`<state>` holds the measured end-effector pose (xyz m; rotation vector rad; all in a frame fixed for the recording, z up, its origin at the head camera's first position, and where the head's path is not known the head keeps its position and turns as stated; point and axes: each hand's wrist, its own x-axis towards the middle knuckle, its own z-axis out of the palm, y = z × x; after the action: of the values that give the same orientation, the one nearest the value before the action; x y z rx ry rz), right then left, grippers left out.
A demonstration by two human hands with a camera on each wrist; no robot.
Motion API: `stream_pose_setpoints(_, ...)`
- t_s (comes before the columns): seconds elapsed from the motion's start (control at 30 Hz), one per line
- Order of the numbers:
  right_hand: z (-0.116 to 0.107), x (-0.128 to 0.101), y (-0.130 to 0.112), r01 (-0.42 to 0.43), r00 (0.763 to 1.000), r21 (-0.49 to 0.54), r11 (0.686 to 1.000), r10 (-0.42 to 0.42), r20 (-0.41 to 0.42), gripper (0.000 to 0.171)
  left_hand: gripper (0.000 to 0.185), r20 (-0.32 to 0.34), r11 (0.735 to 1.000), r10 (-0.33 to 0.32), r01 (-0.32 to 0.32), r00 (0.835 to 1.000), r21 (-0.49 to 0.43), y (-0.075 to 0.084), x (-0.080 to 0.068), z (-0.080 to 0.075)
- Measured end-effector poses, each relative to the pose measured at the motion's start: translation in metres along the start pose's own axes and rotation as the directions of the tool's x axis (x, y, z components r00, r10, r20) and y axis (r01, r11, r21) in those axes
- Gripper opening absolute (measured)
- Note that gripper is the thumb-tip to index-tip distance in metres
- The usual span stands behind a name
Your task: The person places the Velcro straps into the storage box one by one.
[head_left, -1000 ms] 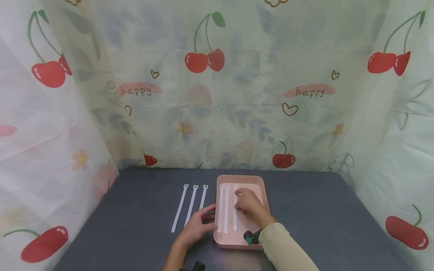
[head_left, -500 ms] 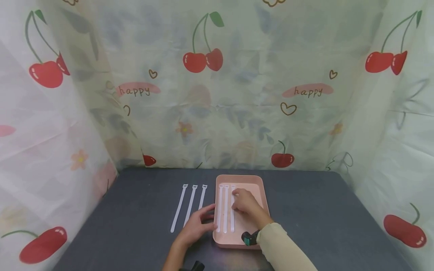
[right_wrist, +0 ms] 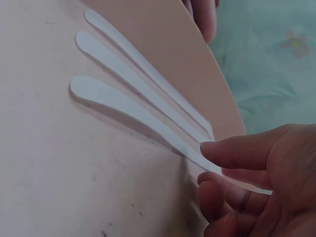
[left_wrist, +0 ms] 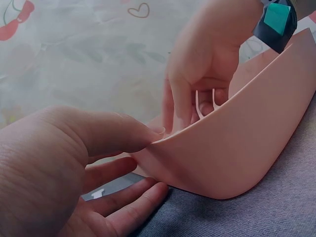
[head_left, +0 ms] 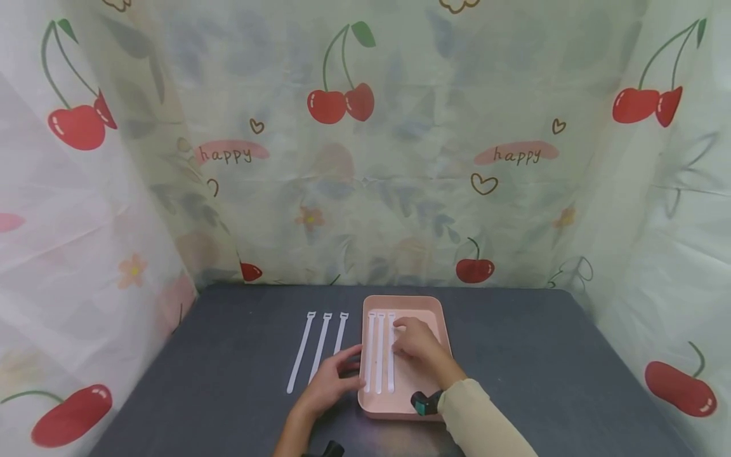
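Three white cable ties (head_left: pixel 379 355), long flat strips with slotted heads, lie side by side in the left part of a pink tray (head_left: pixel 422 409). My right hand (head_left: pixel 419 341) pinches the rightmost tie (right_wrist: pixel 118 106) near its head between thumb and fingers. In the right wrist view, that strip bows slightly above the tray floor. My left hand (head_left: pixel 331 384) rests against the tray's left side. Its thumb (left_wrist: pixel 118 133) touches the rim and its extended fingers lie along the outer wall. Several fingertips of the right hand are partly hidden in the head view.
Three more white cable ties (head_left: pixel 321 349) lie on the dark table (head_left: pixel 240 355) left of the tray, two partly behind my left hand. A cherry-print curtain (head_left: pixel 365 209) encloses the table at the back and sides.
The rightmost tie in the tray has shifted left, closer to the other two, with my right hand on it. My left hand has stayed at the tray's edge.
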<state>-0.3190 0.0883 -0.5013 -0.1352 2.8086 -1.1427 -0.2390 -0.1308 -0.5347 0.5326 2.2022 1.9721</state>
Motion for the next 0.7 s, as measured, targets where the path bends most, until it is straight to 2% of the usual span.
stream_pose_setpoints(0.1,-0.007,-0.002,0.001,0.04,0.999,-0.017,0.999,-0.04,-0.01,0.047,0.069,-0.002,1.0,0.006,-0.006,1.0,0.002,0.001,0.0,0.0)
stream_pose_setpoints(0.27,-0.018,-0.005,0.0,0.057,0.998,-0.062,0.996,-0.058,-0.019,0.042,0.069,-0.001,1.0,0.011,-0.011,1.0,0.002,0.001,-0.001,0.0)
stream_pose_setpoints(0.5,-0.028,-0.011,0.0,0.023,1.0,-0.018,1.0,-0.023,-0.005,0.042,0.069,-0.002,1.0,0.006,-0.006,1.0,-0.005,0.001,-0.001,0.0)
stream_pose_setpoints(0.7,-0.043,-0.024,0.0,0.062,0.998,-0.013,0.998,-0.062,-0.023,0.035,0.069,-0.005,1.0,0.003,-0.003,1.0,0.01,0.0,0.0,0.001)
